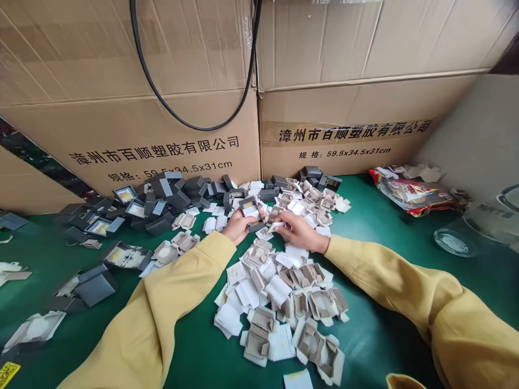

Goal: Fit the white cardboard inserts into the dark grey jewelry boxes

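Near the middle of the green table, my left hand [237,226] is closed on a small dark grey box [250,209] that stands open with a pale inside. Just to its right, my right hand [295,229] has its fingers pinched on a small white piece [274,227], close to the box. White and grey-brown folded card pieces [279,290] lie heaped below both hands. More card pieces [310,202] are piled behind my right hand.
Dark grey boxes [162,200] pile up at the back left, some open. Large cardboard cartons [170,119] stand behind the table [381,232], a black cable [194,128] hanging before them. A red plastic bag [417,197] and a clear round container [456,240] are on the right.
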Motion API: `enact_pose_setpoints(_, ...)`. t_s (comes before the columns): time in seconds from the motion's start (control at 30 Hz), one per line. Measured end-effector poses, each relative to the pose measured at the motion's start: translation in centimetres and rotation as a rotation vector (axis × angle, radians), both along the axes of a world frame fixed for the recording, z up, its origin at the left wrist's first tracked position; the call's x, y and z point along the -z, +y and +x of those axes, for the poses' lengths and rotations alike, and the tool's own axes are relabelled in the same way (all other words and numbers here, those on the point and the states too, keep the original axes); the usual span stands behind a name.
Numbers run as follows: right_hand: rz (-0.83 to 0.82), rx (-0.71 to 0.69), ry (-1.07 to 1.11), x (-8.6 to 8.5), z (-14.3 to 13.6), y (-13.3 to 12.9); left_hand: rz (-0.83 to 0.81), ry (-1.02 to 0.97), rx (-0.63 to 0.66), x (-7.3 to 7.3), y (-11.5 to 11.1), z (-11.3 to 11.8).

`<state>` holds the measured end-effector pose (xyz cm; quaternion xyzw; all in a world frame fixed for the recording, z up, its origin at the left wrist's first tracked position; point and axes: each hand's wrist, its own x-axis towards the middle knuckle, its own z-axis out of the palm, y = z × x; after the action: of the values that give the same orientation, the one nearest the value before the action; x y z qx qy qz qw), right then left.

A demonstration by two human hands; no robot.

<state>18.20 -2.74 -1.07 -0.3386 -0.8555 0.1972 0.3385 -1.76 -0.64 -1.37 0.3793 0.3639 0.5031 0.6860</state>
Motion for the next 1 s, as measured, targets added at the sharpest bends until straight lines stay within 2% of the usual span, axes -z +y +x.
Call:
enact_pose_setpoints(0.1, 0.002, 0.036, 0.011, 0.2, 0.1, 0.1, -0.009, -0.025, 0.025, -0.1, 0.0, 0.0)
enact_pose_setpoints(0.3, 0.081, -0.105, -0.039, 0.7, 0.1, 0.0, -0.047, 0.036, -0.048, -0.4, 0.0, 0.3)
enact_pose_setpoints(0.57, 0.144, -0.031, 0.015, 0.4, 0.1, -0.1, -0.048, 0.087, -0.028, -0.7, 0.1, 0.6)
enact_pose_setpoints(0.67, 0.223, -0.030, 0.050, 0.1, 0.1, -0.1, -0.067, 0.075, -0.046, -0.9, 0.1, 1.1)
enact_pose_setpoints(0.77, 0.303, 0.030, 0.114, -0.3, 0.1, -0.2, -0.099, 0.089, -0.067, -1.2, -0.3, 1.8)
enact_pose_setpoints(0.9, 0.287, 0.061, 0.266, -0.8, 0.2, -0.7, -0.103, 0.129, -0.098, -1.5, -0.9, 2.7)
enact_pose_setpoints(1.0, 0.272, 0.092, 0.302, -0.9, 0.1, -0.8, -0.088, 0.164, -0.064, -1.3, -1.2, 3.1)
